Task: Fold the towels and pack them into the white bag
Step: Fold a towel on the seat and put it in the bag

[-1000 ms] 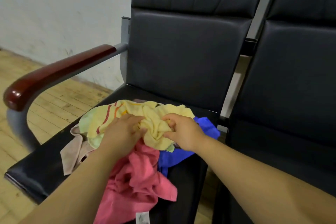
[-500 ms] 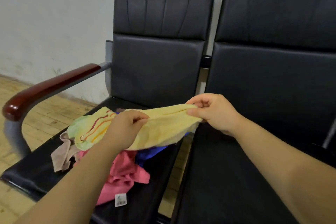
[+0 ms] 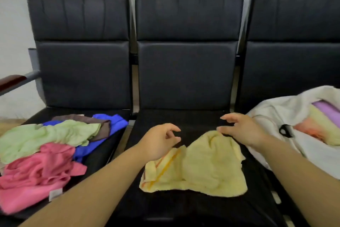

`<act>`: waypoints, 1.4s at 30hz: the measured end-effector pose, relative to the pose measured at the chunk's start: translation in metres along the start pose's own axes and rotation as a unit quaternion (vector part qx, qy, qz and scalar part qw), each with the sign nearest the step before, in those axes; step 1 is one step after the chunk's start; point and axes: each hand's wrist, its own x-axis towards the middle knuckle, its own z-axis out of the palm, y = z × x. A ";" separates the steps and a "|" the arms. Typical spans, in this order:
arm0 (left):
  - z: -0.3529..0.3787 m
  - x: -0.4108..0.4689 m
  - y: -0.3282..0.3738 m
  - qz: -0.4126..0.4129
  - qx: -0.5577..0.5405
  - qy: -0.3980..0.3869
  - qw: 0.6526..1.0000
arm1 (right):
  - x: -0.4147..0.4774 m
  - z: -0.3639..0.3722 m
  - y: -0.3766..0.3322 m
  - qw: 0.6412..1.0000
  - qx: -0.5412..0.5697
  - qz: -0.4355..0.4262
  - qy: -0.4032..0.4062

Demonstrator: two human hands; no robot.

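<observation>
Now the yellow towel (image 3: pixel 200 166) has moved to the middle seat (image 3: pixel 184 118). Your left hand (image 3: pixel 158 143) and right hand (image 3: pixel 242 131) have released their grip, so start folding.

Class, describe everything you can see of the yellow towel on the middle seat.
The yellow towel is pale, soft terry-like cloth with orange and yellow stripes near its left end. It lies unfolded and rumpled on the black middle seat. The left hand overlaps its far left corner and the right hand hovers at its far edge, fingers loosely spread; contact is unclear.
</observation>
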 end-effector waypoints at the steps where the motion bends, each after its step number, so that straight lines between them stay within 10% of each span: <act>1: 0.009 -0.003 -0.004 0.003 0.032 -0.041 0.999 | -0.008 0.005 0.013 0.999 -0.049 -0.013 -0.005; 12: 0.033 -0.035 -0.063 0.006 0.240 -0.256 0.937 | -0.075 0.116 0.055 0.937 -0.182 -0.133 -0.267; 22: 0.042 -0.057 -0.086 -0.048 0.043 -0.131 0.989 | -0.067 0.135 0.044 0.953 -0.167 -0.197 -0.156; 34: 0.020 -0.061 -0.087 0.074 0.209 -0.090 0.971 | -0.081 0.143 0.027 0.963 -0.104 -0.134 -0.207; 42: -0.014 -0.076 -0.014 0.104 -0.067 -0.078 0.989 | -0.081 0.077 -0.006 0.973 0.091 -0.119 -0.178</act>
